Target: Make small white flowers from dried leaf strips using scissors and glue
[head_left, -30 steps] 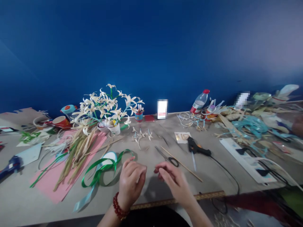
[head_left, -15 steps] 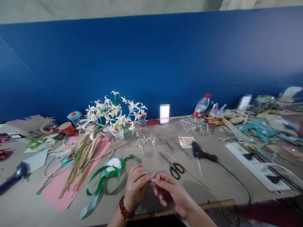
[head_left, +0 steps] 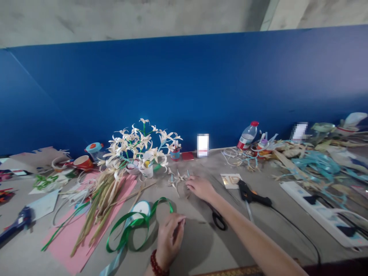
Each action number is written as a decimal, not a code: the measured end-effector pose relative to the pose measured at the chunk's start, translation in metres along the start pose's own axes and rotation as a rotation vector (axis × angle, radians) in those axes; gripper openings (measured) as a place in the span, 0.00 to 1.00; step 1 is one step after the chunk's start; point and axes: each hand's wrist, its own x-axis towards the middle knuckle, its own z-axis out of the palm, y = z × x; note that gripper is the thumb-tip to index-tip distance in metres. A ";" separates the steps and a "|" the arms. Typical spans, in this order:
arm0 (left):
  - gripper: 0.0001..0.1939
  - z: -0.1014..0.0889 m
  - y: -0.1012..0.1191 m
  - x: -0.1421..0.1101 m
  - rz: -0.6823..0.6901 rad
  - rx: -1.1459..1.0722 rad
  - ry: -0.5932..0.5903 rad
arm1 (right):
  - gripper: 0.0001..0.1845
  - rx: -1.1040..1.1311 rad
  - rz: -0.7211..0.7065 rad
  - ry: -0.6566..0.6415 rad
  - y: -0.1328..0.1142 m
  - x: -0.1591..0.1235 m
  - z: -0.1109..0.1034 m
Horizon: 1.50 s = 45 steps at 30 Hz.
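My left hand (head_left: 170,234) is low in the middle, a red bead bracelet (head_left: 158,263) on its wrist. Its fingers are curled against the thumb, and I cannot make out what they hold. My right hand (head_left: 201,188) reaches across the table, fingers stretched beside some small white petal pieces with blue stems (head_left: 176,179). Its fingertips hide any contact. Under the right forearm lie black-handled scissors (head_left: 220,221), partly covered. Left of my left hand, a green ribbon (head_left: 126,230) loops around a white and blue spool (head_left: 141,209).
White artificial flowers (head_left: 143,143) stand in cups at the back. Dried husks (head_left: 99,214) lie on pink paper (head_left: 64,251) at the left. To the right are a black glue gun (head_left: 254,197), a power strip (head_left: 319,214), a bottle (head_left: 247,136) and heaped blue ribbon (head_left: 313,163).
My hands, fingertips together before, have parted. The right one has gone forward to the small petal pieces, its forearm now over the scissors. My left hand stays low near the ribbon. The view has tilted up.
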 end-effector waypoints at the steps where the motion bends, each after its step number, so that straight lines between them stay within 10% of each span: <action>1: 0.12 0.000 0.000 0.000 -0.006 -0.006 -0.001 | 0.12 -0.032 0.006 0.004 0.002 -0.002 -0.002; 21: 0.11 0.001 0.001 0.004 -0.101 -0.005 -0.001 | 0.06 0.029 -0.054 -0.089 -0.012 -0.024 0.001; 28: 0.10 0.000 0.012 0.015 -0.381 -0.213 -0.077 | 0.04 0.294 -0.082 -0.105 -0.059 -0.071 -0.026; 36: 0.14 -0.008 0.039 0.030 -0.444 -0.414 -0.079 | 0.12 0.553 -0.055 0.066 -0.086 -0.101 -0.030; 45: 0.13 -0.006 0.043 0.031 -0.633 -0.788 -0.051 | 0.10 0.261 -0.258 0.239 -0.093 -0.115 -0.033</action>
